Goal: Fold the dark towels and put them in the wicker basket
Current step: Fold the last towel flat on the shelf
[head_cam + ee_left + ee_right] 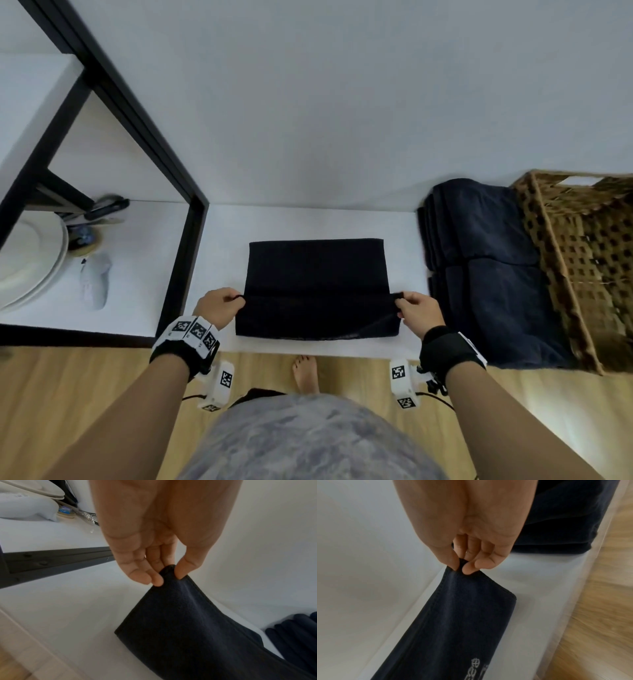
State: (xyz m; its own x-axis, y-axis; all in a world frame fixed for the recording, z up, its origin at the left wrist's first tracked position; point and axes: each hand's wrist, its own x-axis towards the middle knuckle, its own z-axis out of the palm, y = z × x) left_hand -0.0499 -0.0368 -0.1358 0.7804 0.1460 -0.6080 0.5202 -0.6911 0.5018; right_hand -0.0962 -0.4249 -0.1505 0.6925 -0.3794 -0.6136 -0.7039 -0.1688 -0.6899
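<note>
A dark towel (pixel 317 274) lies spread on the white shelf (pixel 226 233) in front of me, its near part lifted into a fold. My left hand (pixel 222 305) pinches its left corner between thumb and fingers (pixel 154 578); the towel (pixel 188 628) hangs down from that pinch. My right hand (pixel 416 310) pinches the right corner of the towel (pixel 453 622), which shows pale printed marks. A wicker basket (pixel 579 260) lies at the right, with a pile of folded dark towels (pixel 486 253) beside and in front of it.
A black metal frame post (pixel 181 267) stands left of the towel. Beyond it sit white plates (pixel 30 260), a white cloth (pixel 96 281) and small utensils (pixel 102 209). A white wall rises behind. Wooden floor (pixel 68 383) and my bare foot (pixel 305 373) show below the shelf's edge.
</note>
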